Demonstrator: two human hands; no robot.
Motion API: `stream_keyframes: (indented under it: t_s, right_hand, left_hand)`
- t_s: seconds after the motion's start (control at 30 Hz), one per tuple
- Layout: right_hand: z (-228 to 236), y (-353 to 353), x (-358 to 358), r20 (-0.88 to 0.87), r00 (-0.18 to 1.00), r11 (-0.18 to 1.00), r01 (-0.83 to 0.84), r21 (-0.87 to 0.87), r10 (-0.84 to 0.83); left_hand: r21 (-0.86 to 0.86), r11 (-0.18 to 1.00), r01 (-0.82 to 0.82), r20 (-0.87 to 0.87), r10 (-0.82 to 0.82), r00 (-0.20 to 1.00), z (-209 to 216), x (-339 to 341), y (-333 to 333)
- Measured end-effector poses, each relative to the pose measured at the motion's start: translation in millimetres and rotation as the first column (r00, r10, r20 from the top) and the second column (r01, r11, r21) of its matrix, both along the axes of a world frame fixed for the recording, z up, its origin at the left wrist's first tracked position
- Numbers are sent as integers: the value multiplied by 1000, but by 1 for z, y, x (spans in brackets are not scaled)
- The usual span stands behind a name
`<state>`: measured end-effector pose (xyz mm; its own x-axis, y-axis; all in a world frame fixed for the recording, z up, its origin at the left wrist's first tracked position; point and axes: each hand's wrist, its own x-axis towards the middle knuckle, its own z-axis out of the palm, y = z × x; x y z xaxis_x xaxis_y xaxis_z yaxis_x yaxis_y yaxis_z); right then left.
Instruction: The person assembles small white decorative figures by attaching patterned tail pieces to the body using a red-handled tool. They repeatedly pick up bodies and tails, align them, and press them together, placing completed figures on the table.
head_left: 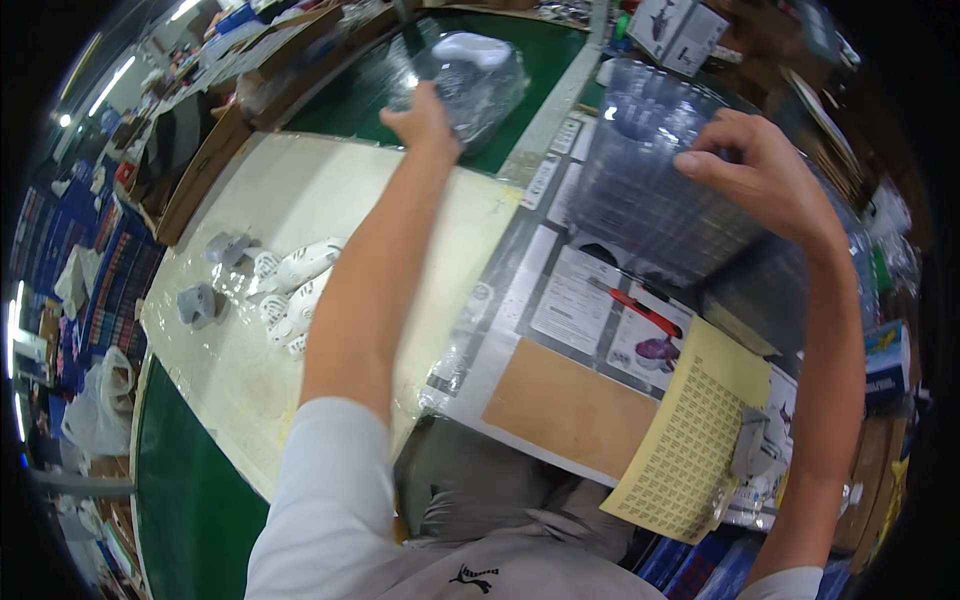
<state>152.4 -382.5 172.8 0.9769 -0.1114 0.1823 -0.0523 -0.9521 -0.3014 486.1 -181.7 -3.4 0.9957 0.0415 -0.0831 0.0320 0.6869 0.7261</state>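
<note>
At the far side, my left hand [425,122] reaches over the green belt [350,75], thumb and forefinger apart. It is against a clear plastic package [478,85] with a white shape inside; some fingers are hidden. On the right, my right hand [755,170] has curled fingers and thumb at the upper edge of a stack of nested clear plastic shells [640,170]. Left of my left forearm, white slotted plastic parts [300,290] lie on the cream board, with small grey pieces [203,304] in clear plastic beside them.
Below the shells lie a red utility knife [645,308], printed cards [575,300] and a brown board [570,405]. A yellow label sheet [690,430] curls over the table's near right edge. Cardboard boxes [205,165] line the belt's far left; a printed box [677,32] stands far right.
</note>
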Motion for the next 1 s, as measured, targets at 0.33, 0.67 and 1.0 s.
stream_keyframes:
  t_s: [0.33,0.67,1.0]
  right_hand:
    - [2,3,19,-113,993,977,60,205,-38]
    - [-19,16,-25,198,954,849,-93,-520,225]
    - [8,64,-48,891,442,988,147,41,-103]
  left_hand:
    - [754,543,369,-207,-337,919,26,-5,66]
    - [720,-561,-409,-46,-626,778,55,-156,295]
    - [596,-632,-496,-5,-620,784,30,-203,310]
